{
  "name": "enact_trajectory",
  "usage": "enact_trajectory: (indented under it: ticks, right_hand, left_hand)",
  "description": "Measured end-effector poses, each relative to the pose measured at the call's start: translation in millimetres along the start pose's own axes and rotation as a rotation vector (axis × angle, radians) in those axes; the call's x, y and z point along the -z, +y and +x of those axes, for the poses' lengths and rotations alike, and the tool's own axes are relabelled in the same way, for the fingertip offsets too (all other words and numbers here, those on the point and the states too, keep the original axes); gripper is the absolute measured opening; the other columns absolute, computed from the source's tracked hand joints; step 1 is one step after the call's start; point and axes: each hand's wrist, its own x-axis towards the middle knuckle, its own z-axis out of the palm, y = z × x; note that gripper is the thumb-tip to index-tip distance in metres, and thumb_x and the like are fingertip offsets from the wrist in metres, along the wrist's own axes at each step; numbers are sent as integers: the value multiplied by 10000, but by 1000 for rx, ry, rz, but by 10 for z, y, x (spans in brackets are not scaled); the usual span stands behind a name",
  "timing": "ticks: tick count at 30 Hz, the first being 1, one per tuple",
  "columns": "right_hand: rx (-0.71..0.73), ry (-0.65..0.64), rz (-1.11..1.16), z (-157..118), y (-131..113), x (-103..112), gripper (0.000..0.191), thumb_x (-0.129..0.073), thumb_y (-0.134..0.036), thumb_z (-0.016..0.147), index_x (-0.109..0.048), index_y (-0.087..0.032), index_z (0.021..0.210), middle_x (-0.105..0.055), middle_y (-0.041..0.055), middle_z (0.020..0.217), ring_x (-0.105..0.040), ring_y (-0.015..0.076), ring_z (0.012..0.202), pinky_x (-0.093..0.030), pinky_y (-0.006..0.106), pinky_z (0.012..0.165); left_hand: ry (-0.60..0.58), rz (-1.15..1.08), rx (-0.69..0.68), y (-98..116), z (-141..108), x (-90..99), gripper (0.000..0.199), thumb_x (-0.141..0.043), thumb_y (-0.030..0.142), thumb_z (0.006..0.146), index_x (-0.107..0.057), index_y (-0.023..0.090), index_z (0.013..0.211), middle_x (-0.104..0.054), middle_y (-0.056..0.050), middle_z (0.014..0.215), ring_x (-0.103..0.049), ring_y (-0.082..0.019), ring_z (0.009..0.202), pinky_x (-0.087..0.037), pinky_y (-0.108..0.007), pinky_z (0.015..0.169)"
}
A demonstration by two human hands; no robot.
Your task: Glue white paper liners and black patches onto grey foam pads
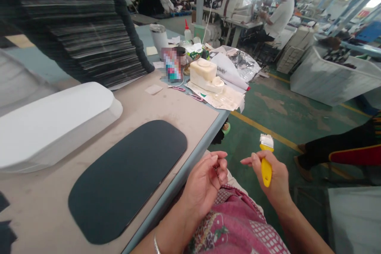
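Observation:
My right hand point(275, 176) grips a yellow-handled brush point(267, 170), held upright past the table's edge with whitish bristles at the top. My left hand point(205, 182) is above my lap, its fingers loosely curled together and nothing visible in them. On the table beside it lies a flat dark panel point(131, 180) with rounded ends. Behind that panel rests a long white moulded form point(59, 125) with sloped sides. Farther along the table, a cream-coloured glue-crusted container point(203, 73) stands on stained paper point(228, 97).
A tall stack of dark sheets point(92, 27) rises at the back left. Near the container are a tumbler point(159, 37), a red-tipped bottle point(187, 31) and pink-handled snips point(178, 89). A person point(279, 16) sits working beyond the floor, and a large white bin point(324, 75) stands at right.

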Motion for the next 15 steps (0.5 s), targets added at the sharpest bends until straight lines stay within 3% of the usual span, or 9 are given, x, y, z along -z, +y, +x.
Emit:
enact_trajectory:
  ticks: [2,5,8,15]
  right_hand:
    - [36,-47,-12,24,-70,-37,197,-616,-331,987,-635,-224,823,-742,2,752,-682,133,626,-532,230,642]
    - [136,-128,56,60,-225,-149,74,-634,-282,973,-686,-229,974,-734,-8,774,-684,130,653,-539,226,652]
    - [190,-129,89,94,-350,-254,86,-631,-230,962,-689,-234,1026,-733,-10,808,-684,120,669,-539,215,652]
    - [141,-146,48,122,-362,-301,72,-619,-242,963,-686,-221,977,-710,-10,770,-637,111,588,-486,211,547]
  left_hand:
    - [3,4,-4,15,-9,22,223,-747,280,819,-714,112,963,-581,-8,736,-489,-77,556,-379,-210,540]
    - [-10,26,-23,17,-18,49,217,-728,270,831,-724,106,973,-588,-15,747,-500,-78,565,-387,-212,559]
    - [-30,50,-44,6,-17,75,201,-707,261,846,-727,107,972,-591,-17,756,-500,-75,569,-389,-210,576]
    - [-13,131,-76,-6,6,109,221,-688,281,862,-714,116,1006,-592,-12,766,-493,-79,576,-382,-217,586]
